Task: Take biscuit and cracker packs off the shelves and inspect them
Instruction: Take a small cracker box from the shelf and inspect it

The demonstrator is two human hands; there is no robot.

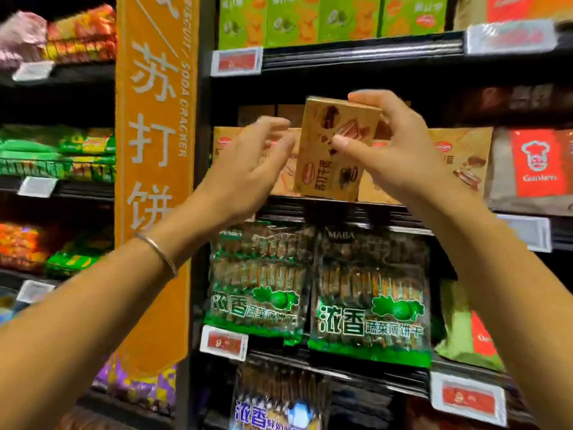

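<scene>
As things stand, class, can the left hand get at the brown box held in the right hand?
Probably yes. The left hand is open right beside the brown box, nothing between them; the right hand grips only its right side.

The left hand has motion-blurred fingertips, so contact with the brown box is unclear. That box and the right hand cover part of the shelved boxes behind. The price tag at upper centre is unreadable. Frame edges cut the green boxes at top and the blue-lettered pack at bottom.
</scene>
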